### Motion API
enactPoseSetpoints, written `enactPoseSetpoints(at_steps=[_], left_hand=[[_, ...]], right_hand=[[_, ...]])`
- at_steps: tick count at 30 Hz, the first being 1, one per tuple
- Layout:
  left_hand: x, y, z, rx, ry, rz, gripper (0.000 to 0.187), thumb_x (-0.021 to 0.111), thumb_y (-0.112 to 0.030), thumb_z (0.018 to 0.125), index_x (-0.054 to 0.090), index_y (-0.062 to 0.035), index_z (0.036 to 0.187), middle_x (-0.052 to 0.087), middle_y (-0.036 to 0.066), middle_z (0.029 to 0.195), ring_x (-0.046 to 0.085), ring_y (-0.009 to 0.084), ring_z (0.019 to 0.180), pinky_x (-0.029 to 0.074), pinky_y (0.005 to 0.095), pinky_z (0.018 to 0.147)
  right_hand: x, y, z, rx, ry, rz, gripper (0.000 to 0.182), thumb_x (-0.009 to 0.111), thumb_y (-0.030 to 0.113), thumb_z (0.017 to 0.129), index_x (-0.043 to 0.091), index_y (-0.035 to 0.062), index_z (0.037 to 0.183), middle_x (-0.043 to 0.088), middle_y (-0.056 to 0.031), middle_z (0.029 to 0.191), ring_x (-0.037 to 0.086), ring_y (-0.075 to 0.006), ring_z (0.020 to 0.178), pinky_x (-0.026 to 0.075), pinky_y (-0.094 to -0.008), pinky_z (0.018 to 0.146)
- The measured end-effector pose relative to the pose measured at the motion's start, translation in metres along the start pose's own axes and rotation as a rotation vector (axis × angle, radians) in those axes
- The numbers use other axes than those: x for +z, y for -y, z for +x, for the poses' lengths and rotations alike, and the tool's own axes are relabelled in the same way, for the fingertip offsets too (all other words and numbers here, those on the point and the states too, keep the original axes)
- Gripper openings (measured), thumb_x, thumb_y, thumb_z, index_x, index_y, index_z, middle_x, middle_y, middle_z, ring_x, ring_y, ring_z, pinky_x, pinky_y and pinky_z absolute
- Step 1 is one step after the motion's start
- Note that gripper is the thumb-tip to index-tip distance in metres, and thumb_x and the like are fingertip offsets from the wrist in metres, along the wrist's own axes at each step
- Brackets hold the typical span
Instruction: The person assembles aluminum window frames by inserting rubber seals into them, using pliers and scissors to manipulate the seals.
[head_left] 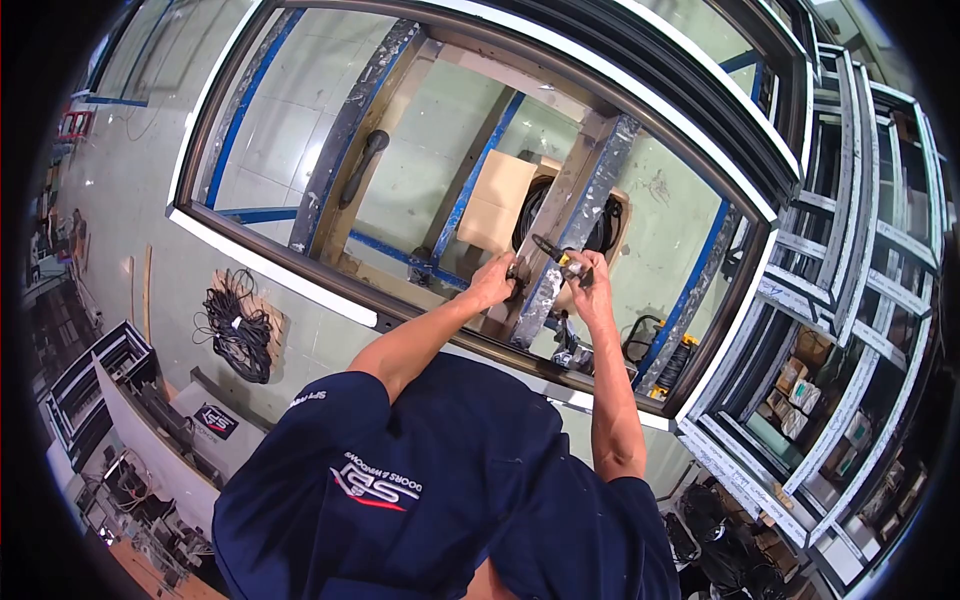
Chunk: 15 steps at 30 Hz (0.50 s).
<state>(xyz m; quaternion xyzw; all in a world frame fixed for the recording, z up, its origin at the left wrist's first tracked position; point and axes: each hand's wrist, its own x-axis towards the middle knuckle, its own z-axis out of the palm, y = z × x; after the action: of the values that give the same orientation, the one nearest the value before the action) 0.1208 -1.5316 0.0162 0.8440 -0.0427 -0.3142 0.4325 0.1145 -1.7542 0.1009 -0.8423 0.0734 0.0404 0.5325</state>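
A large dark window frame with white protective tape lies flat in front of me, over paint-spotted support bars. My left hand reaches inside the frame, fingers pinched together at a small dark piece too small to name. To its right, my right hand is closed on a small black-and-yellow tool with a dark loop at its far end. That tool sits just above a support bar. The exact kind of tool cannot be made out.
A dark tool with a rounded end rests on the left inner bar. Below the frame are a cardboard sheet and a black coil. A black cable bundle lies on the floor at left. Taped frames stand stacked at right.
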Motion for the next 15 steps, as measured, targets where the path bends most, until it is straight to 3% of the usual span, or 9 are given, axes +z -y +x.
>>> enactPoseSetpoints(at_steps=[1, 2, 8, 15], left_hand=[[0.002, 0.002, -0.001, -0.014, -0.010, -0.008, 0.046, 0.069, -0.010, 0.080, 0.052, -0.0036, 0.122, 0.060, 0.021, 0.116, 0.058, 0.0379, 0.113, 0.046, 0.0445, 0.097], [0.004, 0.004, -0.002, -0.029, -0.018, -0.017, 0.047, 0.069, -0.010, 0.080, 0.051, -0.0034, 0.123, 0.061, 0.021, 0.116, 0.058, 0.0382, 0.113, 0.046, 0.0448, 0.097], [0.007, 0.013, -0.002, -0.098, 0.028, -0.052, 0.053, 0.071, -0.012, 0.079, 0.048, -0.0021, 0.125, 0.062, 0.024, 0.115, 0.059, 0.0388, 0.112, 0.047, 0.0447, 0.096], [-0.016, 0.011, -0.007, -0.100, 0.142, 0.070, 0.063, 0.075, -0.026, 0.078, 0.049, -0.0018, 0.130, 0.065, 0.022, 0.114, 0.061, 0.0379, 0.111, 0.048, 0.0451, 0.095]], right_hand=[[0.005, 0.004, -0.001, 0.066, -0.029, 0.081, 0.046, 0.065, -0.007, 0.078, 0.062, 0.0077, 0.121, 0.054, -0.0102, 0.118, 0.056, -0.0250, 0.110, 0.045, -0.0331, 0.096], [-0.001, 0.009, -0.005, 0.063, 0.010, -0.147, 0.054, 0.065, -0.006, 0.078, 0.059, 0.0100, 0.129, 0.052, -0.0119, 0.127, 0.055, -0.0271, 0.117, 0.044, -0.0347, 0.099], [0.000, 0.014, -0.005, 0.047, -0.010, -0.151, 0.065, 0.071, 0.004, 0.076, 0.052, 0.0111, 0.138, 0.049, -0.0145, 0.138, 0.053, -0.0312, 0.123, 0.043, -0.0381, 0.104], [-0.001, 0.009, -0.008, 0.043, -0.059, -0.098, 0.071, 0.076, 0.009, 0.074, 0.049, 0.0025, 0.139, 0.053, -0.0168, 0.135, 0.051, -0.0314, 0.127, 0.041, -0.0395, 0.107]])
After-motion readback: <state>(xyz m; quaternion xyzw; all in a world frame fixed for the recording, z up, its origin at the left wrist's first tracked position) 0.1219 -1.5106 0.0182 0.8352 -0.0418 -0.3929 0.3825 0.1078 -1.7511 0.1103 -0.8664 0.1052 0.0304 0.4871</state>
